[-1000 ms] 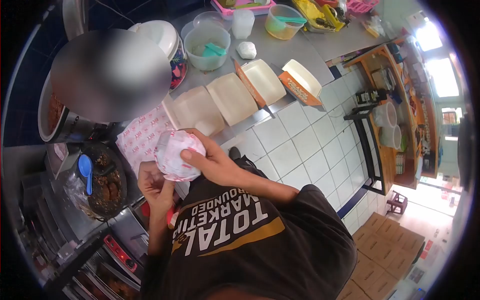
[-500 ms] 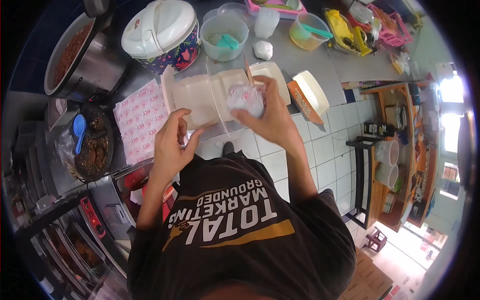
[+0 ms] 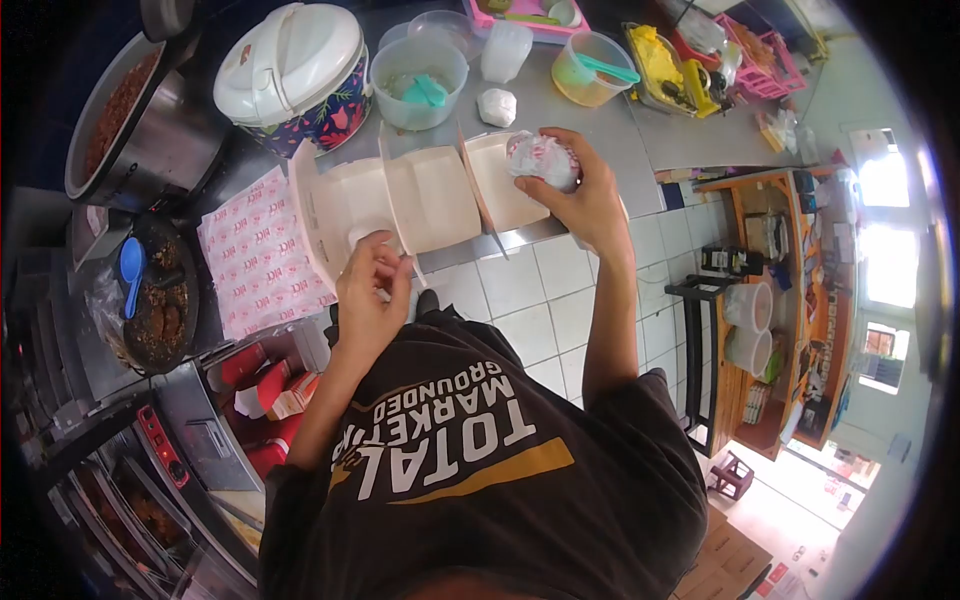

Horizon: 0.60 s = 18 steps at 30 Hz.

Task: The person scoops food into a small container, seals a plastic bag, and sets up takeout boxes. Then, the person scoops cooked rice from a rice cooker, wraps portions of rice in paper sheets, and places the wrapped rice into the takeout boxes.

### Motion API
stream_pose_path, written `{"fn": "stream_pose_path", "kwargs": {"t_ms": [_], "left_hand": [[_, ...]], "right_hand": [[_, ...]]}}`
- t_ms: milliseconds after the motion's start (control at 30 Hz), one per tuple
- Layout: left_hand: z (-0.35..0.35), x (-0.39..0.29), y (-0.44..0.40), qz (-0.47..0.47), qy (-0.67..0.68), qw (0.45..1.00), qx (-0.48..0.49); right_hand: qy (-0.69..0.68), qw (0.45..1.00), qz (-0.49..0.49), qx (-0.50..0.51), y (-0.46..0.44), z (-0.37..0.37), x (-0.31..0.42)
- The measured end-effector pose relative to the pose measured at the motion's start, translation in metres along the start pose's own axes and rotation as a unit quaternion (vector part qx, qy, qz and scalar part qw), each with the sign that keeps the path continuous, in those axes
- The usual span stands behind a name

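My right hand (image 3: 590, 200) grips a round bundle wrapped in white-and-red printed paper (image 3: 543, 160), above the rightmost of the open paper food boxes (image 3: 492, 165). Left of that box stand a middle food box (image 3: 435, 205) and a left food box (image 3: 345, 180), lids up and nothing visible inside the middle one. At the near edge of the left box is my left hand (image 3: 372, 290), its fingers bent and thumb apart. A small white shape lies just beyond those fingertips; what it is, I cannot tell.
Printed wrapping paper (image 3: 260, 255) lies at left, beside a dark stone mortar (image 3: 175, 310) with a blue spoon (image 3: 132, 275). Behind the boxes stand a white-lidded rice container (image 3: 290, 65), a clear tub (image 3: 420, 85), a white wrapped ball (image 3: 497, 106) and a yellowish tub (image 3: 590, 75).
My right hand has carried the wrapped bundle rightward, from over the middle box to the rightmost one. My left hand has shifted slightly right and down. The view has shifted a little.
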<state>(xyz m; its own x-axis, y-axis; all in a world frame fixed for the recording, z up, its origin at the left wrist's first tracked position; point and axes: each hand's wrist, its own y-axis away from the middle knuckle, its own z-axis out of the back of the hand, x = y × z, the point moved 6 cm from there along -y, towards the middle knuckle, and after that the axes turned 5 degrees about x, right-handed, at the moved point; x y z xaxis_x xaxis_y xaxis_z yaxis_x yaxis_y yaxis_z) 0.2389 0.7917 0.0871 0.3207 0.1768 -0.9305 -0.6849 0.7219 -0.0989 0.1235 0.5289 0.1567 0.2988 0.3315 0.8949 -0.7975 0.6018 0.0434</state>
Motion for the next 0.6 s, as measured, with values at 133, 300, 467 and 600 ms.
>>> {"fn": "stream_pose_path", "kwargs": {"t_ms": [133, 300, 467, 600], "left_hand": [[-0.050, -0.028, -0.026, -0.027, -0.001, 0.993, 0.113], [-0.112, -0.002, -0.070, 0.029, -0.057, 0.986, 0.157], [-0.133, 0.034, -0.081, 0.146, 0.011, 0.974, 0.174], [-0.140, 0.052, -0.085, 0.104, 0.020, 0.984, 0.143]], "right_hand": [[0.253, 0.962, 0.074, 0.076, -0.015, -0.007, 0.002], [0.391, 0.883, 0.039, 0.255, -0.066, -0.058, -0.085], [0.254, 0.774, -0.206, 0.542, -0.087, -0.088, -0.186], [0.185, 0.790, -0.194, 0.551, -0.092, -0.092, -0.214]]}}
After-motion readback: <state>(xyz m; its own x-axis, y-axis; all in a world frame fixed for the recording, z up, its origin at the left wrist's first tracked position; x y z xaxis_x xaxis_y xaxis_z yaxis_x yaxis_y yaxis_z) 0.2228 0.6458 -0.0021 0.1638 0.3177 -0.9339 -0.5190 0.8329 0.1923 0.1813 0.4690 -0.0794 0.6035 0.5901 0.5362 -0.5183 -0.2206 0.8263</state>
